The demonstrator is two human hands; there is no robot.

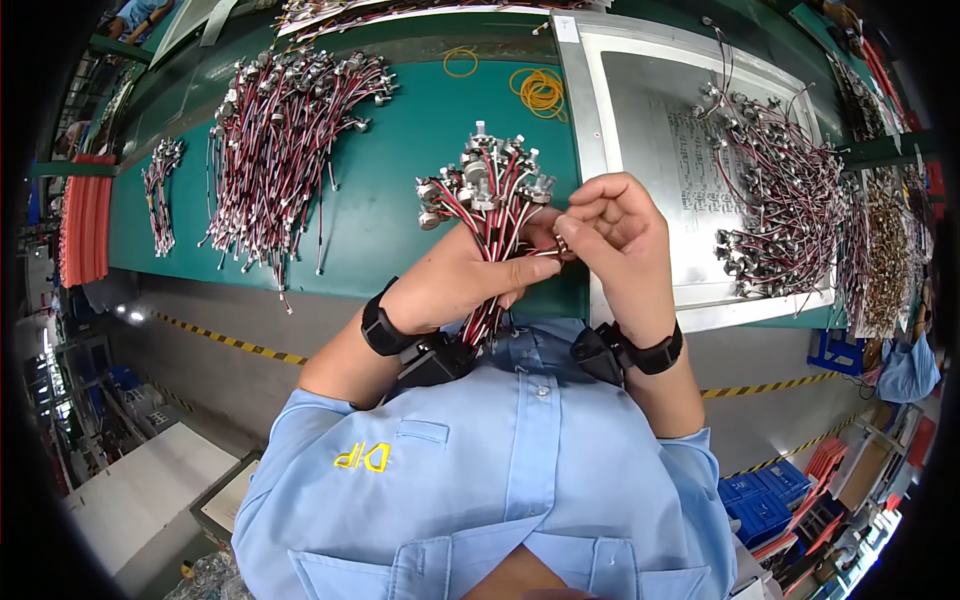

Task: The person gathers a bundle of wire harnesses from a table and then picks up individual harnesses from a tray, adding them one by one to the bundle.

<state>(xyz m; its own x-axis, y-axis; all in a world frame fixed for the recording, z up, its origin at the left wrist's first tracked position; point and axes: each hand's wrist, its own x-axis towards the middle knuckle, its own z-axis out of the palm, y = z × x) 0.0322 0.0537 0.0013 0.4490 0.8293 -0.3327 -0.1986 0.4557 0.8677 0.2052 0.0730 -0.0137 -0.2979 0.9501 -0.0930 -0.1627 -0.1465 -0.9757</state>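
My left hand (470,275) is closed round a bundle of wire harnesses (490,185) with red, black and white leads. Their silver and white component ends fan out above the fist, and the loose leads hang below it toward my shirt. Beside the bundle, my right hand (620,235) pinches thin wires (557,246) between thumb and fingers, close to my left thumb tip. The other right fingers are curled. What exactly lies between the right fingertips is partly hidden.
A large harness pile (275,150) and a small bunch (160,195) lie on the green tabletop (400,210) at left. Yellow rubber bands (540,93) lie beyond my hands. At right, a white-framed panel (650,130) bears another harness heap (775,200). Blue crates (760,505) stand lower right.
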